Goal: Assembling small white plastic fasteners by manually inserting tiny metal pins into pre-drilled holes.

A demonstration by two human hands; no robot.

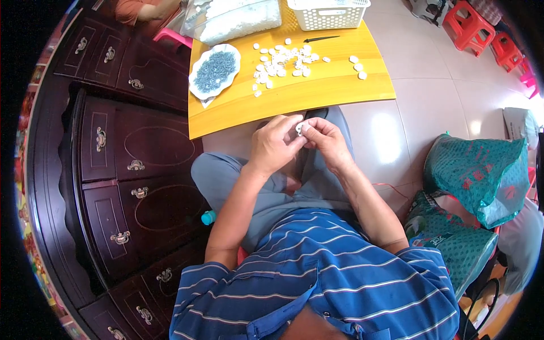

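Note:
Just off the near edge of the yellow table [340, 96], above my lap, my two hands meet around a small white round piece [300, 130]. My left hand [273, 141] is closed, thumb and fingertips against the piece's left side. From the other side, the thumb and fingers of my right hand [327, 141] pinch it. A dark spot shows on the piece, too small to make out. Many similar white round pieces [280, 62] lie scattered on the tabletop. To their left, a white scalloped plate [195, 92] holds a heap of small blue-grey slivers, perhaps screws or nails.
At the table's far side stand a clear bin [195, 28] of white pieces and a white perforated basket [328, 20]. A thin black pointed tool [321, 39] lies nearby. Dark drawers [147, 141] line the left; green bags [476, 170] stand right. Another person's arm [153, 11] shows far left.

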